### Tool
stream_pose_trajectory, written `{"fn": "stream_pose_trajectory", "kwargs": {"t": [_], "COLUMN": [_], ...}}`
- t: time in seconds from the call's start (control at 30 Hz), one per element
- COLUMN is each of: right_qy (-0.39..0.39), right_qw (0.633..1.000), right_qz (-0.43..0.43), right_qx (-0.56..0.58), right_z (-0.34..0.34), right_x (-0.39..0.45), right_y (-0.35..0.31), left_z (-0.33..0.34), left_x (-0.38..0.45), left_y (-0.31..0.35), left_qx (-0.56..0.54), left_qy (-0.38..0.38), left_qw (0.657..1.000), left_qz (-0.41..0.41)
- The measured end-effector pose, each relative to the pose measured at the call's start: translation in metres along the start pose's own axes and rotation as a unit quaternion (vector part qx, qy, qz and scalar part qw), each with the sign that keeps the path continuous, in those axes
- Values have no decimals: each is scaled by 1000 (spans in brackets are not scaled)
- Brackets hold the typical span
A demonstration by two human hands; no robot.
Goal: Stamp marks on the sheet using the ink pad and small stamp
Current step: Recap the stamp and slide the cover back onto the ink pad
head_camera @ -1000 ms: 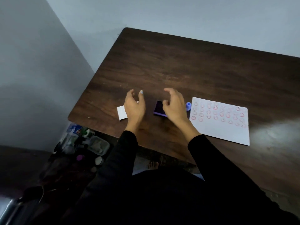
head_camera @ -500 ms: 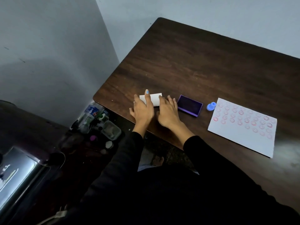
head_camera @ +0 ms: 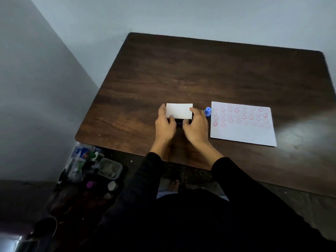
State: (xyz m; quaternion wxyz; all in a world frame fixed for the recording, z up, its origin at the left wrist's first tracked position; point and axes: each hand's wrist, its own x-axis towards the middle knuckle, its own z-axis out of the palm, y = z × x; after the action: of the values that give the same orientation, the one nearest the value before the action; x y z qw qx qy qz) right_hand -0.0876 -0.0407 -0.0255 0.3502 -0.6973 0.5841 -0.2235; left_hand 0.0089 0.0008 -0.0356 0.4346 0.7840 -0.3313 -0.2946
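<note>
A white lid [head_camera: 179, 110] lies over the purple ink pad [head_camera: 179, 123], of which only a dark sliver shows between my hands. My left hand [head_camera: 165, 124] grips the lid's left end and my right hand [head_camera: 196, 126] grips its right end. The small blue stamp [head_camera: 207, 111] stands on the table just right of the lid, beside the white sheet [head_camera: 241, 131]. Several rows of red smiley marks cover the sheet's upper half.
The dark wooden table [head_camera: 200, 73] stands against a grey wall. On the floor at the lower left are bottles and a clear plastic box [head_camera: 109, 169]. My bare foot [head_camera: 173, 185] shows under the table's front edge.
Both hands picked up the white lid from the left of the pad and carried it right, onto the ink pad. The stamp and the sheet stayed where they were.
</note>
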Motion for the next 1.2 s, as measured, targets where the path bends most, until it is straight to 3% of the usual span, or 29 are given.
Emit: {"fn": "stream_pose_trajectory", "kwargs": {"t": [0.3,0.53,1.2], "right_qy": [-27,-46,3], "right_qw": [999,998,997], "right_qz": [46,47,69], "right_qx": [2,-5,-14], "right_z": [-12,-9,-6], "right_x": [-4,-3,-5], "right_y": [19,19,15], "left_z": [14,8,1], "left_x": [4,3,4], "left_y": [1,1,1], "left_qx": [36,41,29], "left_qy": [-57,-51,-15], "left_qw": [998,998,999], "left_qz": [-3,-3,-17]}}
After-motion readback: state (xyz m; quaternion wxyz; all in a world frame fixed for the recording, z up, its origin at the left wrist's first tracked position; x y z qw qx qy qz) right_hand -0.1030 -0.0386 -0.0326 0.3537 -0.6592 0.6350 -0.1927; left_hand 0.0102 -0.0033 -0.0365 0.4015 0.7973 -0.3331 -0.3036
